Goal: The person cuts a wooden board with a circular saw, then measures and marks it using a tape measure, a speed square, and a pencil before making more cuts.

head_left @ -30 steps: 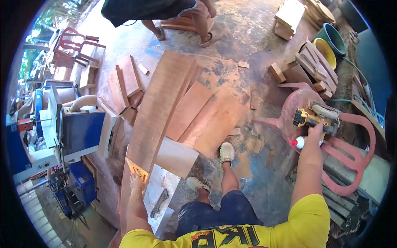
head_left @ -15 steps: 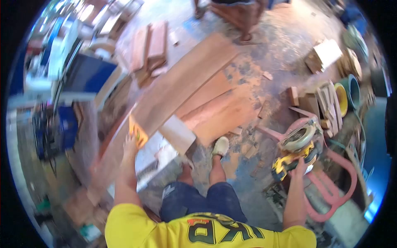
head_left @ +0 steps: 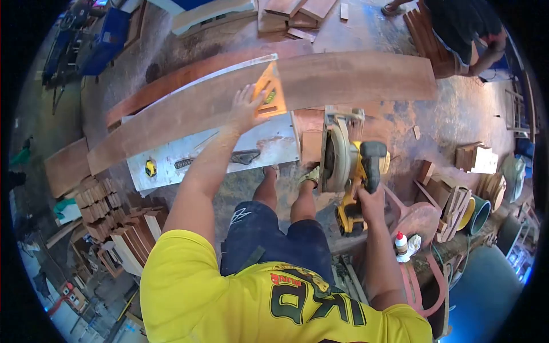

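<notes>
A long brown wooden board (head_left: pixel 354 74) lies across a white-topped work surface (head_left: pixel 280 140), its right end reaching past it. On the board is an orange speed square (head_left: pixel 272 91), with its lower corner overhanging the near edge. My left hand (head_left: pixel 249 107) holds the square at its left side, fingers spread over the board. My right hand (head_left: pixel 370 200) grips the handle of a yellow and black cordless circular saw (head_left: pixel 343 163). The saw is in the air, just on the near side of the board. A yellow tape measure (head_left: pixel 150 168) and a dark, long-shaped tool (head_left: pixel 245 156) rest on the white surface.
A pink plastic chair (head_left: pixel 414 220) at my right bears a white glue bottle (head_left: pixel 401 244). Another person (head_left: pixel 466 28) is by the board's far right end. Wood offcuts (head_left: pixel 452 197) and stacked strips (head_left: pixel 128 243) lie on both sides. Sawdust covers the floor.
My view has turned left. The saw has come off the pink chair and moved to the board's near side in my right hand. My left hand stays at the speed square.
</notes>
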The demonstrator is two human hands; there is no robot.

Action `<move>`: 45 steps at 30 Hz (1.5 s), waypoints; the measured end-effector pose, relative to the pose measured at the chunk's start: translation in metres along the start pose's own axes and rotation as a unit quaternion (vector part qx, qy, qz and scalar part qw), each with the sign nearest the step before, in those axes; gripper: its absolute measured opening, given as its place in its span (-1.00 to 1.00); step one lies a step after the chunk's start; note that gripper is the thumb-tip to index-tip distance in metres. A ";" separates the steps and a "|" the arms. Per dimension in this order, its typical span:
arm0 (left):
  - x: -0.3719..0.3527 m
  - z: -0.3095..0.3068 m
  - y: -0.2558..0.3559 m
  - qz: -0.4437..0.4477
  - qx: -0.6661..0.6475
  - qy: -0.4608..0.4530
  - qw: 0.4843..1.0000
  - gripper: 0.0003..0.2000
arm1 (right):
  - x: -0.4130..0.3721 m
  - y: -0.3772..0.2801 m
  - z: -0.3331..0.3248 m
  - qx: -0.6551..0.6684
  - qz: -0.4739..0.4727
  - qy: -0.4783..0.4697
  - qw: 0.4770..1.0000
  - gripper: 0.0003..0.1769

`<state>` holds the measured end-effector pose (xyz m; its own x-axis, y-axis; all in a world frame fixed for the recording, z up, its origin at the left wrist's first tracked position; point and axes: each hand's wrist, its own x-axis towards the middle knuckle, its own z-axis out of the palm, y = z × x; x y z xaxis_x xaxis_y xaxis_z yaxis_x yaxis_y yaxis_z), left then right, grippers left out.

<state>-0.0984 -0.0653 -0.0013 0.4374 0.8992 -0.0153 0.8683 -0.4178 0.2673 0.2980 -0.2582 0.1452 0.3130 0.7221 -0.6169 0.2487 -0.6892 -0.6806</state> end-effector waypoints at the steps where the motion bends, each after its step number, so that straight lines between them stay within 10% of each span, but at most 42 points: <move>1: 0.005 0.003 0.005 -0.005 -0.008 0.000 1.000 -0.07 | 0.007 -0.012 0.011 -0.024 -0.017 -0.007 1.000 -0.75; 45: 0.028 0.022 0.017 -0.015 -0.089 0.025 0.996 -0.20 | 0.062 -0.073 0.062 -0.010 0.018 -0.072 0.997 -0.63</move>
<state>-0.0666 -0.0497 -0.0181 0.3968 0.9177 0.0208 0.8233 -0.3658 0.4340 0.2422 -0.1591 0.1318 0.1884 0.6965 -0.6924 0.2588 -0.7153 -0.6491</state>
